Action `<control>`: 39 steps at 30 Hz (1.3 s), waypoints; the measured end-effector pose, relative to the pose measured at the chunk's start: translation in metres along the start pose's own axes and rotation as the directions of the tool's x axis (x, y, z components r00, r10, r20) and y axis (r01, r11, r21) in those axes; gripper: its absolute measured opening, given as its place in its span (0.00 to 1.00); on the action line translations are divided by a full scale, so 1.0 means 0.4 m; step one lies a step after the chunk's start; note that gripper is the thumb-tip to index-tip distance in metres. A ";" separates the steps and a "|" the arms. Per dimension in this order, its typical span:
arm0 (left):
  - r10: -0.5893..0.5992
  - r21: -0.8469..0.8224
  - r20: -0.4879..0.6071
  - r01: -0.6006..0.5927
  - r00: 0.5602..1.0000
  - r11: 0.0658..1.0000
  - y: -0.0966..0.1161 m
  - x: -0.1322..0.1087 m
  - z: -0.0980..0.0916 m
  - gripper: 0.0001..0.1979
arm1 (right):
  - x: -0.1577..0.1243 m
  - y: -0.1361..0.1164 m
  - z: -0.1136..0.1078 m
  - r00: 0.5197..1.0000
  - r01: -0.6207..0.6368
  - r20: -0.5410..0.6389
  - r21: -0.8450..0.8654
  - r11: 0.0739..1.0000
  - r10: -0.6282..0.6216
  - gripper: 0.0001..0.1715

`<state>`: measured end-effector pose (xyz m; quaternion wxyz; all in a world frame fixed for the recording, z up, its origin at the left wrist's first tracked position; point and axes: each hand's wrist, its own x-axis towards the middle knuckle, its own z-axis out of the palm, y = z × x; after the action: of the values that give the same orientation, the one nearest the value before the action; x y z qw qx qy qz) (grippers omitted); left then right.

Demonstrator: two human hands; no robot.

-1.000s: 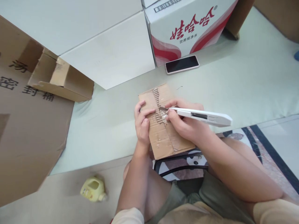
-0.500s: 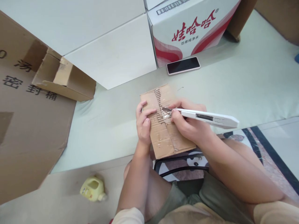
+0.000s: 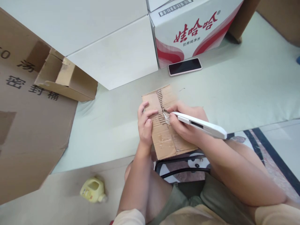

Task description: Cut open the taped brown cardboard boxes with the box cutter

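Note:
A small brown cardboard box (image 3: 164,140) lies in front of me near the table's front edge, its top torn along a seam so that corrugated ridges show. My left hand (image 3: 145,126) grips the box's left side, thumb and fingers over its top. In my right hand (image 3: 188,132) is a white utility knife (image 3: 211,128), its handle pointing right and its blade at the torn seam. A crumpled bit of clear tape (image 3: 166,118) sticks up beside the blade. The fingers of my right hand partly hide the right side of the box.
Behind the box a phone (image 3: 185,66) lies before a white and red carton (image 3: 187,34). White boxes (image 3: 117,59) stand at the back left, near an open cardboard tray (image 3: 77,84) and a large carton (image 3: 35,134). A yellow jug (image 3: 93,190) is on the floor.
The knife's handle has swung down toward me and slightly left, and its blade now sits lower at the seam. My left hand keeps its hold on the box.

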<state>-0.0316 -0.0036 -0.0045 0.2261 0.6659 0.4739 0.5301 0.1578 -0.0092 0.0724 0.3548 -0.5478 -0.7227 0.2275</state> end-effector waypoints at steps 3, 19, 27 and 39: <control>0.010 -0.017 -0.003 -0.010 1.000 1.000 -0.001 -0.001 0.000 0.23 | 0.001 0.001 -0.002 1.000 0.003 -0.001 0.023 1.000 -0.003 0.09; 0.001 -0.030 0.004 -0.001 1.000 1.000 -0.001 0.000 -0.002 0.22 | -0.005 0.010 -0.008 1.000 0.024 0.012 0.067 0.997 -0.025 0.09; -0.015 -0.016 0.014 0.015 1.000 1.000 0.002 0.000 -0.003 0.22 | -0.007 0.009 -0.005 1.000 -0.009 -0.018 0.062 0.998 0.010 0.08; -0.027 -0.004 0.004 0.027 1.000 1.000 0.000 -0.002 0.000 0.24 | -0.005 0.004 -0.005 0.999 0.011 -0.035 0.052 0.999 -0.009 0.08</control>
<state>-0.0316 -0.0045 -0.0049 0.2357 0.6600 0.4813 0.5265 0.1607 -0.0107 0.0718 0.3825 -0.5387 -0.7130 0.2350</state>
